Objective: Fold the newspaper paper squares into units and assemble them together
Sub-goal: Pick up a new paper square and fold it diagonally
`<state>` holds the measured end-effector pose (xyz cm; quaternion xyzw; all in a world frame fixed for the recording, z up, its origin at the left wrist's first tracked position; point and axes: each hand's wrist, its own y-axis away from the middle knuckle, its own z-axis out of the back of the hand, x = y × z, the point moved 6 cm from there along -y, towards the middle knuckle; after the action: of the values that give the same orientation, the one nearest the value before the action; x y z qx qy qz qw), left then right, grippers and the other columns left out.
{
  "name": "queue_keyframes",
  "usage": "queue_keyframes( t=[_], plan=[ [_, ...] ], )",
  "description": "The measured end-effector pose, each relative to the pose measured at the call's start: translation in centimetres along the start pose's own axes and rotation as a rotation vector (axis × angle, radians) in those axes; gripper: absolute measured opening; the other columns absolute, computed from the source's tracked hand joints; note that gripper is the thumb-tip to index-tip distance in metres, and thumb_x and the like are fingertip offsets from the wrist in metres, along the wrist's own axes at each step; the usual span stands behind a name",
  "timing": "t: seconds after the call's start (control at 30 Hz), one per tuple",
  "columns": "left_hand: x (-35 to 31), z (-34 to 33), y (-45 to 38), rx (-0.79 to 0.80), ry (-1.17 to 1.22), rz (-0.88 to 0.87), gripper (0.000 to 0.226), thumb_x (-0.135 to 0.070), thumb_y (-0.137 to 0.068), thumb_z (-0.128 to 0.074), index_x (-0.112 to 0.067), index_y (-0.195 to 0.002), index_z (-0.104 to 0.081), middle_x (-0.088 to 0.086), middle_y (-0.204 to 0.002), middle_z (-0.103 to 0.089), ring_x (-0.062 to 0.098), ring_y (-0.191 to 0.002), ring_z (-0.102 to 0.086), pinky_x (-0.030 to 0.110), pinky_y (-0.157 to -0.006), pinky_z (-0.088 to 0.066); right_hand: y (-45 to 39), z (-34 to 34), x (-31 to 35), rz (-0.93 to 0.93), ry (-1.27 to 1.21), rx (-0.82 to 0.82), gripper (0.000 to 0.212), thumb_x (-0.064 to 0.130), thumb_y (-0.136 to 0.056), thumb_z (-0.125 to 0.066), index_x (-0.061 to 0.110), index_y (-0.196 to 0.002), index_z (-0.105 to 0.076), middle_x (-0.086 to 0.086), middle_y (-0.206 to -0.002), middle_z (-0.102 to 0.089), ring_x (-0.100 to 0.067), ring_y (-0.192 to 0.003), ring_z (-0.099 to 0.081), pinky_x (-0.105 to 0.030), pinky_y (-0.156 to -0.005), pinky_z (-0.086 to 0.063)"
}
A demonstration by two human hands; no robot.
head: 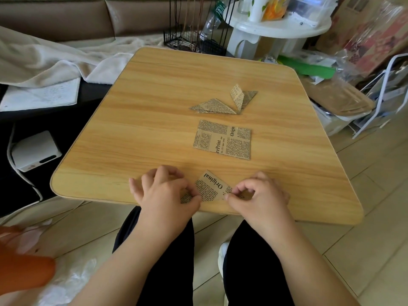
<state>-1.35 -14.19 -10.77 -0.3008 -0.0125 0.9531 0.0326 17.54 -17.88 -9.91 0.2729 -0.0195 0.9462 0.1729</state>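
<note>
— Fingers first: the left hand (pixel 164 191) has its fingers curled, thumb and forefinger pinching the left corner of the sheet being folded (pixel 210 187). See it?

— I do. That sheet sits at the table's (pixel 154 89) six o'clock edge, between both hands. The right hand (pixel 257 192) is curled too, pinching the right corner.

— How will that paper behave, you reckon?

— Light and thin, I'd judge; it should crease sharply but could tear or slide on smooth wood. Best held at the corners, with one side pinned flat.

— And the rest?

— Toward twelve o'clock from the hands, a flat square (pixel 223 140) lies unfolded. Beyond it, one folded unit (pixel 213 106) lies at eleven o'clock, touching another unit (pixel 241 97) at one o'clock. Whether they're joined, I can't tell.
</note>
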Motion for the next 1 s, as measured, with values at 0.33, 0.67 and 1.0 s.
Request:
queue_keyframes(
  t=[0.33, 0.67, 1.0],
  plan=[
    [2.1, 1.6, -0.2, 0.024, -0.011, 0.023, 0.023, -0.046, -0.068, -0.076, -0.047, -0.058, -0.055, -0.02, -0.107, -0.042, 0.008, -0.12, -0.021, 0.044, -0.11, 0.0, -0.5, 1.5, -2.0, -0.065, -0.012, 0.026, 0.025, 0.042, -0.07, -0.078, 0.038, -0.055, -0.058, 0.013, -0.083, -0.051, -0.016, -0.102, -0.048, -0.037, -0.095, -0.029],
    [2.3, 1.4, -0.2, 0.056, -0.048, 0.063, 0.026, -0.052, -0.07, -0.073, -0.05, -0.059, -0.049, -0.022, -0.107, -0.038, 0.009, -0.122, -0.019, 0.044, -0.111, 0.002, 0.1, 2.3, -0.9, 0.03, -0.073, 0.01, 0.016, 0.036, -0.077, -0.075, 0.035, -0.068, -0.061, 0.015, -0.084, -0.052, -0.013, -0.094, -0.054, -0.044, -0.095, -0.04],
    [2.8, 1.3, 0.4, -0.146, 0.019, -0.11, 0.035, -0.065, -0.057, -0.05, -0.042, -0.083, -0.052, -0.02, -0.096, -0.049, 0.015, -0.106, -0.036, 0.059, -0.094, -0.023, 0.2, 0.4, 1.9, 0.022, -0.01, 0.171, 0.031, 0.038, -0.077, -0.074, 0.031, -0.072, -0.044, 0.016, -0.085, -0.046, -0.008, -0.089, -0.049, -0.021, -0.079, -0.04]
  ],
)
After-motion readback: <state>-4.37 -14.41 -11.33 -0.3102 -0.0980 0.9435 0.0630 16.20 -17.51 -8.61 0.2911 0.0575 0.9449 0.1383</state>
